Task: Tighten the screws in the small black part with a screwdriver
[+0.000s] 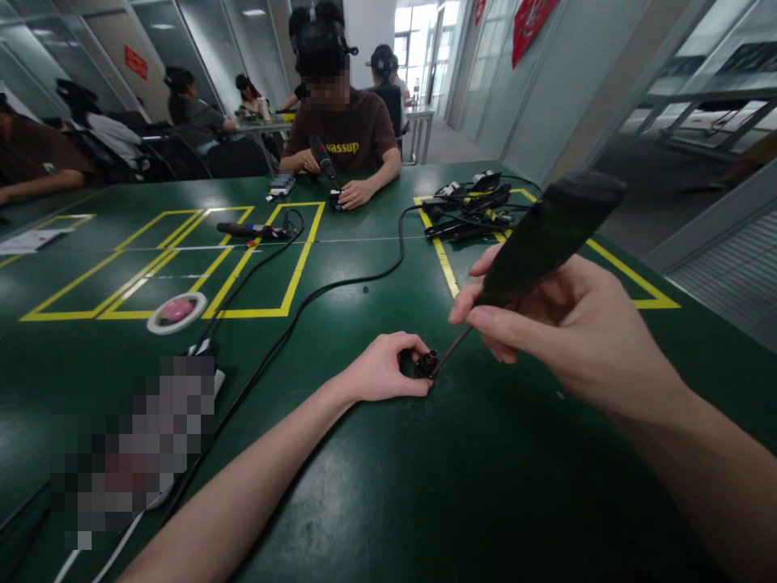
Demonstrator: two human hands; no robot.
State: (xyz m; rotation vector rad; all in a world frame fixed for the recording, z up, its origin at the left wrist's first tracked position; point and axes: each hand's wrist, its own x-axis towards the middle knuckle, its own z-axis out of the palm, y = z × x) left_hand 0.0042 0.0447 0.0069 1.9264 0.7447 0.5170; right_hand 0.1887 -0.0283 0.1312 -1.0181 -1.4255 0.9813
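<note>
My left hand (385,372) rests on the green table (425,486) with its fingers curled round a small black part (426,362), holding it in place. My right hand (546,324) grips a dark electric screwdriver (546,239) by its thick body. The screwdriver slants down to the left, and its thin bit (449,352) touches the top of the small black part.
A black cable (340,283) runs across the table from the far right to the near left. A pile of black parts and cables (470,206) lies in a yellow-taped box. A roll of tape (176,312) sits left. A person opposite (340,129) works with a similar screwdriver (321,158).
</note>
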